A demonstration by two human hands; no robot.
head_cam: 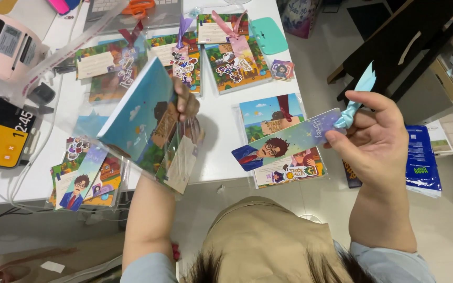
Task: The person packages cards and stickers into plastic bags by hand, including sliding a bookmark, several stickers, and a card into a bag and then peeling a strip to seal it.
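My left hand [185, 99] grips a blue illustrated card [137, 118] inside a clear plastic sleeve [182, 157], held tilted above the white table [218, 112]. My right hand [378, 141] pinches a long cartoon bookmark [284, 141] by its end, where a pale blue ribbon [357, 97] is tied. The bookmark shows a figure with dark hair and glasses and hovers over a sleeved card set [281, 173] at the table's front edge.
Several sleeved card sets with stickers and ribbons [234, 57] lie across the table. More sets [82, 178] sit at the front left. A pink label printer [1, 44], a yellow clock device [1, 139], orange scissors [137, 8] and a teal card [268, 34] ring them. A blue packet [423, 162] lies on the floor.
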